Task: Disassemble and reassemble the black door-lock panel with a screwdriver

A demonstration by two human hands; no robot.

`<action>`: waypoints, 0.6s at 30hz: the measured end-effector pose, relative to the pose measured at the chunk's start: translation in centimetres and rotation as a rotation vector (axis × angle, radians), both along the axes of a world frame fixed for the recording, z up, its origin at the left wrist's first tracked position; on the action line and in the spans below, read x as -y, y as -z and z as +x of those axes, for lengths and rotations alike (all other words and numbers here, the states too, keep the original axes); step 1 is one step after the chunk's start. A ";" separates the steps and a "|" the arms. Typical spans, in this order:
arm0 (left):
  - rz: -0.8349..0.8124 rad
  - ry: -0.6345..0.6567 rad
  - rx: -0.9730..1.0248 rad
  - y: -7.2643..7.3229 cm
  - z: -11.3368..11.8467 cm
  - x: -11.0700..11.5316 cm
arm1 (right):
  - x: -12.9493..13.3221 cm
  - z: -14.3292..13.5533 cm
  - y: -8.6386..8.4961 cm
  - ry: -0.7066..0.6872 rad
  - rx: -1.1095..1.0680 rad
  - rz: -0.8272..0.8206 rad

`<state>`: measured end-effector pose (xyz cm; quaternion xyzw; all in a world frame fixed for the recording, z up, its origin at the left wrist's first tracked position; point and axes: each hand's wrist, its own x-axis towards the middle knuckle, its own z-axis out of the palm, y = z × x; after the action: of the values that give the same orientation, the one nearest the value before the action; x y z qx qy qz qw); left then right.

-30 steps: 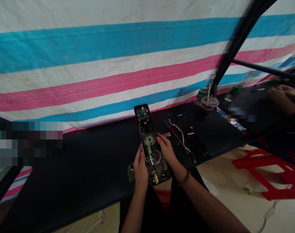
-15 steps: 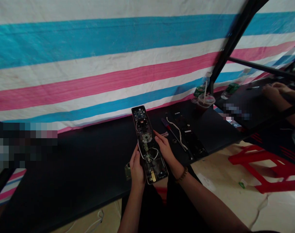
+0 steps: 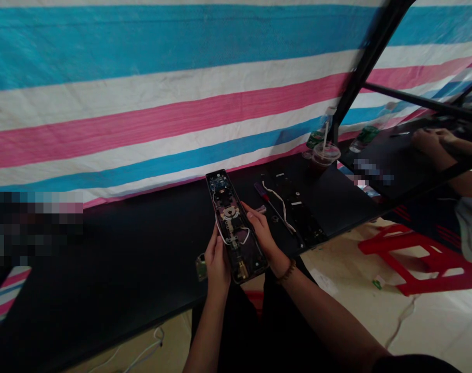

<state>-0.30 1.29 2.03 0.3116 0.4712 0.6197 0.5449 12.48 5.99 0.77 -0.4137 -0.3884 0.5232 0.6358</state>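
A long black device housing lies open side up between my hands, showing a circuit board, a round part, white wires and a brass-coloured cylinder. My left hand grips its lower left edge. On its right edge, my right hand is wrapped round the side. A green and metal part lies on the black table beside my left hand. Right of the device are a screwdriver, a white cable and a black panel.
A lidded cup with a straw and a bottle stand at the back right. Past the black frame post, another person's hands rest over a table. A red stool stands on the floor at right.
The view has shifted slightly, so the surroundings sit a little higher and further left. The device's lower end looks slightly higher in the picture. Both hands keep their hold on it.
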 end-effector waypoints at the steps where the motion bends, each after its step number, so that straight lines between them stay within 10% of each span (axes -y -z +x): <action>1: 0.017 -0.002 -0.011 0.0 0.0 0.1 | 0.0 0.0 0.0 -0.001 -0.011 0.010; 18: 0.142 0.136 -0.084 1.0 0.1 0.4 | 0.4 0.1 0.1 -0.036 -0.020 0.031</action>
<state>-0.20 0.90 1.03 0.4066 0.4263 0.5995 0.5418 12.56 5.57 0.69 -0.3914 -0.3977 0.5327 0.6363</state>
